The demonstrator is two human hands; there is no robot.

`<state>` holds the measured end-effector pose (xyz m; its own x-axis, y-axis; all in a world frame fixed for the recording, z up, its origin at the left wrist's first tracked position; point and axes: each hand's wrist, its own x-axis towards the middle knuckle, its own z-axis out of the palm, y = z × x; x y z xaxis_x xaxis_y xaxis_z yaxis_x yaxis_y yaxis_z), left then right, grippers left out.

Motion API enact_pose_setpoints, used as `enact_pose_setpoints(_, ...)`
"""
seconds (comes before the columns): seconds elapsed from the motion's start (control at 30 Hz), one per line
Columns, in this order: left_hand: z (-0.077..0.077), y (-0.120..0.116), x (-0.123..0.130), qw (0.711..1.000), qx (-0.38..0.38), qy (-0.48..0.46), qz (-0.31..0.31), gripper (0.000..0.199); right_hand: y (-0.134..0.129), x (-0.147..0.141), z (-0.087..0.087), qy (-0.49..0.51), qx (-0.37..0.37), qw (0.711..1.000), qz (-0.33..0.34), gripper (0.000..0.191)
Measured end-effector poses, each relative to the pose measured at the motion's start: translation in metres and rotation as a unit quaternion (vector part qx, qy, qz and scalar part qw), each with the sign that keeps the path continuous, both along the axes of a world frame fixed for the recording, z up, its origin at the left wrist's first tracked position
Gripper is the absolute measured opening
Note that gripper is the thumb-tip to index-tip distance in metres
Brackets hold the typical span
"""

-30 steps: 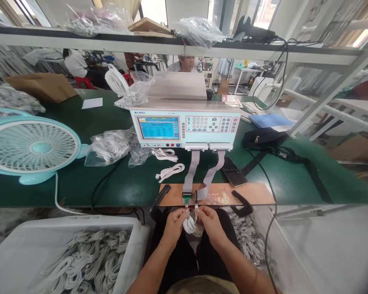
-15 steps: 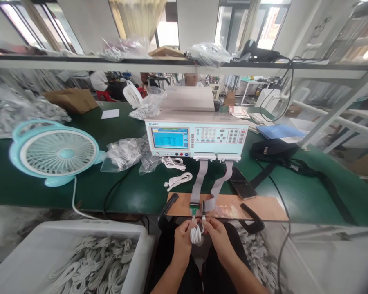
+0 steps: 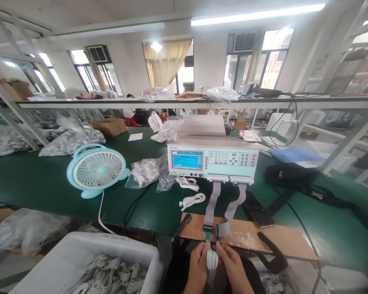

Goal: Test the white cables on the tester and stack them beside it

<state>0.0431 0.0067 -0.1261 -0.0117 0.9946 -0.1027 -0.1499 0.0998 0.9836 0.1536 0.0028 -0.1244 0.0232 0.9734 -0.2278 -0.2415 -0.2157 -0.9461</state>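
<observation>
White coiled cable (image 3: pixel 212 259) hangs between the left hand (image 3: pixel 196 261) and right hand (image 3: pixel 232 262), each pinching one end at the ribbon connectors (image 3: pixel 207 228); tester screen (image 3: pixel 187 160) text has just changed, suggesting contact registers.

Smooth plastic covers the coiled cable (image 3: pixel 212 259); the tabletop (image 3: pixel 43 183) is glossy; the scuffed board (image 3: pixel 245 238) seems wooden.

A cable coil (image 3: pixel 212 260) sits between the left grip (image 3: pixel 197 260) and right grip (image 3: pixel 231 260). Ahead of both lie a board (image 3: pixel 294 240) and, farther on, a tester (image 3: pixel 231 165) on the tabletop (image 3: pixel 46 183). Ahead-left stands a fan (image 3: pixel 96 173); nearer left, a bin (image 3: pixel 110 241); ahead-right, a phone (image 3: pixel 257 209).
</observation>
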Motion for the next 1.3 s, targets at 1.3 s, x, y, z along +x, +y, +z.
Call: enact_pose_setpoints(1.3,0.0,-0.033,0.004,0.992,-0.124,-0.007,0.027,0.048,-0.043,0.007,0.022,-0.117,0.1,0.988,0.01,0.025)
